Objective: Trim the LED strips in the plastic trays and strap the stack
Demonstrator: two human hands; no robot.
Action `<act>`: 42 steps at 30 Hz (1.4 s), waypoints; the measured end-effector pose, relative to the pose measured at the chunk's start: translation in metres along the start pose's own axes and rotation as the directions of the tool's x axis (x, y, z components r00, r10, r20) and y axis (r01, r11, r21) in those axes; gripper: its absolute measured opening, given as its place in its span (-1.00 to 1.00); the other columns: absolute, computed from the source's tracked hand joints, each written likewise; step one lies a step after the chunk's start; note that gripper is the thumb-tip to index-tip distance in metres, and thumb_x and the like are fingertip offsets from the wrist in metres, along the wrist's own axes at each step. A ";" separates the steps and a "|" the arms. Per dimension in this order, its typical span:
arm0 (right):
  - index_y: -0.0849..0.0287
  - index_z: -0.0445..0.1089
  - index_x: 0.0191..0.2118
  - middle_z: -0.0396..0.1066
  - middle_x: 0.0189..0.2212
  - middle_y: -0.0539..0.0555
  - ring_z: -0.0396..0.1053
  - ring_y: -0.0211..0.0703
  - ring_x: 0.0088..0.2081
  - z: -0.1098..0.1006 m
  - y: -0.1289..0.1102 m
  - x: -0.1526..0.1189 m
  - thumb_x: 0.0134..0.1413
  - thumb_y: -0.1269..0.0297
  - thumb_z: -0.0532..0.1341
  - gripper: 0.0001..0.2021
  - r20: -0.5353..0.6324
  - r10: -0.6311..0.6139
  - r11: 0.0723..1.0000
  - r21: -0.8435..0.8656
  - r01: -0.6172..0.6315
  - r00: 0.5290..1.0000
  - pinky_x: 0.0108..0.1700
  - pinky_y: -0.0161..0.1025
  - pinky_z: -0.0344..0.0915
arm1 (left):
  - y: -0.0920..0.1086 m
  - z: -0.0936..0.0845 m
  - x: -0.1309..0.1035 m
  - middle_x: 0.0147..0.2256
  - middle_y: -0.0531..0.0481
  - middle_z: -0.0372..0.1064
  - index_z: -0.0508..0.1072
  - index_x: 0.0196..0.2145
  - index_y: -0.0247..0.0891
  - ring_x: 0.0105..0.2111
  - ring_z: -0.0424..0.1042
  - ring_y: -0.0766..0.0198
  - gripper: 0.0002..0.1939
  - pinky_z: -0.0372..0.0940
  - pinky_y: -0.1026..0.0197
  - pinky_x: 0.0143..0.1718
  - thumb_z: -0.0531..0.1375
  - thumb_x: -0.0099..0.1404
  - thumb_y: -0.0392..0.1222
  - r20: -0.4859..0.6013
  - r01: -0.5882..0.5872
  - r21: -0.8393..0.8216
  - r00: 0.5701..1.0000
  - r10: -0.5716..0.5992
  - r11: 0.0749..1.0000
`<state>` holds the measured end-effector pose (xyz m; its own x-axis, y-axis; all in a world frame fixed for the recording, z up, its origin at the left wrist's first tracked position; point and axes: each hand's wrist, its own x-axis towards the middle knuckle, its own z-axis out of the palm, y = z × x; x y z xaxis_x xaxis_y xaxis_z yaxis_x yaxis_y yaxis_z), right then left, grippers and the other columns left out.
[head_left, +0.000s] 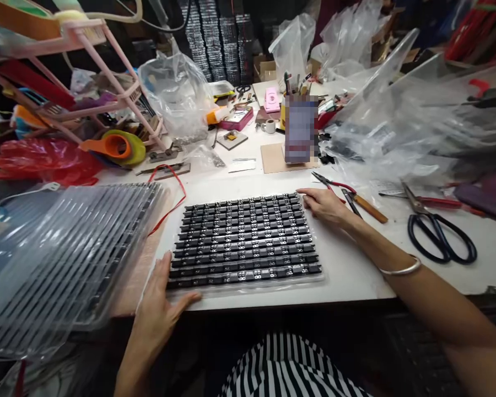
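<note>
A clear plastic tray (252, 288) lies flat on the white tabletop in front of me. Rows of black strips (248, 237) with small dark parts and white markings fill it. My left hand (159, 300) holds the tray's near left corner, with the thumb along the front edge and the fingers at the left side. At the far right corner is my right hand (324, 207), its index finger stretched along the edge and the other fingers curled against the side. The undersides of the fingers are hidden in both hands.
Stacked clear ribbed trays (74, 253) stand at the left, beside a red cord (177, 184). Pliers (328, 182), an orange-handled tool (370, 208) and black-handled scissors (442, 237) lie right. Behind are a propped phone-like device (301, 129), a pink rack (107, 71) and plastic bags (380, 121).
</note>
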<state>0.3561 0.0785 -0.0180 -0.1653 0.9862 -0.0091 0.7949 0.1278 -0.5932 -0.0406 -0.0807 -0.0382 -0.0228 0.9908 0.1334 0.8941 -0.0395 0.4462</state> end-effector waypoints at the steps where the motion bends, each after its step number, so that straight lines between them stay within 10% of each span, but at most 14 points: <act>1: 0.25 0.37 0.07 0.49 -0.42 0.08 0.39 -0.22 -0.46 -0.001 0.000 0.000 0.17 0.36 -0.03 -0.59 0.001 0.001 1.000 0.006 -0.001 1.000 -0.29 -0.27 0.34 | 0.001 -0.001 0.000 0.30 -0.20 -0.08 -0.16 0.33 -0.16 0.28 -0.07 -0.06 -0.08 -0.06 -0.17 0.25 0.18 0.18 0.19 0.001 0.021 0.002 1.000 -0.021 1.000; 13: 0.26 0.38 0.07 0.50 -0.43 0.09 0.43 -0.18 -0.38 -0.002 0.004 0.000 0.19 0.32 -0.02 -0.60 0.005 -0.028 0.999 0.017 0.028 1.000 -0.22 -0.24 0.33 | 0.014 -0.005 0.002 0.26 -0.19 0.03 -0.04 0.30 -0.18 0.24 0.06 -0.06 -0.14 -0.01 -0.16 0.24 0.18 0.18 0.18 0.002 0.143 -0.017 0.990 -0.143 0.990; 30: 0.33 0.38 0.06 0.49 -0.45 0.10 0.42 -0.16 -0.37 -0.004 0.003 -0.002 0.20 0.24 0.00 -0.58 0.019 -0.056 0.998 0.017 0.055 0.998 -0.20 -0.25 0.30 | 0.002 0.003 0.000 0.33 -0.24 -0.27 -0.29 0.34 -0.11 0.31 -0.17 -0.04 -0.17 -0.09 -0.21 0.24 0.07 0.29 0.14 0.041 -0.157 0.130 0.987 0.153 0.979; 42: 0.29 0.39 0.05 0.46 -0.50 0.06 0.40 -0.19 -0.43 -0.001 0.007 0.000 0.17 0.21 0.07 -0.60 -0.009 -0.035 0.999 0.028 0.035 0.999 -0.20 -0.22 0.31 | 0.017 0.002 -0.001 0.22 -0.10 0.12 -0.06 0.30 -0.03 0.22 0.11 0.02 0.01 -0.01 -0.05 0.25 0.36 0.00 0.10 -0.095 0.199 -0.169 0.972 -0.217 0.965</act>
<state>0.3624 0.0794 -0.0214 -0.1876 0.9821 0.0191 0.7718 0.1594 -0.6156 -0.0244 -0.0818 -0.0328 -0.2587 0.9589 0.1167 0.7830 0.1374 0.6066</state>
